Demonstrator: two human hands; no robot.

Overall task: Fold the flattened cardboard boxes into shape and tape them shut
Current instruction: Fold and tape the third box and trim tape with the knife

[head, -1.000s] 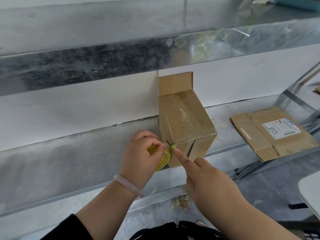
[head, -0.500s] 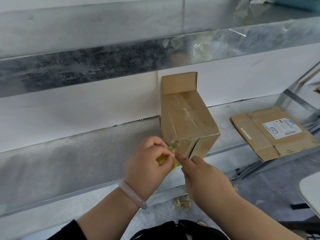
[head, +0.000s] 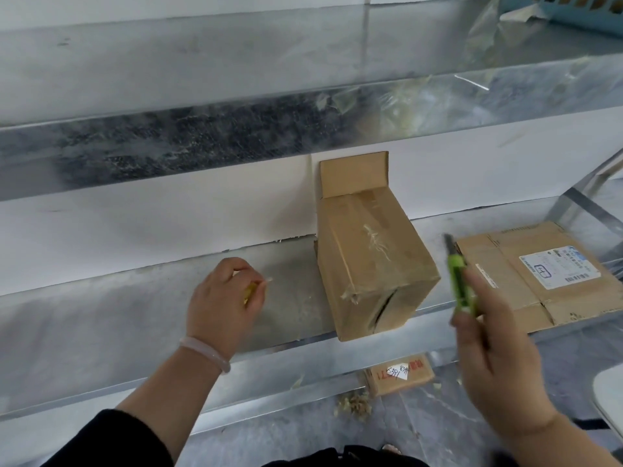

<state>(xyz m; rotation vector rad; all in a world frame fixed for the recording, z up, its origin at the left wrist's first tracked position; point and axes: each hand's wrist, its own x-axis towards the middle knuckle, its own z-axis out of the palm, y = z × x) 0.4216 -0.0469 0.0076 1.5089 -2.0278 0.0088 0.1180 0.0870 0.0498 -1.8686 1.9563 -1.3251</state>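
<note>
The box (head: 371, 257) lies on the metal shelf (head: 101, 315) at the centre of the frame. Its far flap stands up against the white wall (head: 135, 224), likely so the wall braces it while the near end is worked. That near end faces the person at the shelf's front edge. There, clear tape (head: 350, 294) is crumpled over the lower left corner and a dark gap runs down the seam, so the closing looks unfinished. The left hand (head: 222, 298), left of centre and apart from the box, has its fingers curled round a yellow tape roll (head: 249, 293). The roll is mostly hidden in the palm, with a short loose end poking toward the box, ready, I judge, for another strip. The right hand (head: 495, 348), lower right and blurred, pinches a green cutter (head: 462, 284) between thumb and fingers, its tip pointing up, clear of the box. A flat box (head: 539, 274) lies on the shelf at the right, label up, within reach for folding.
</note>
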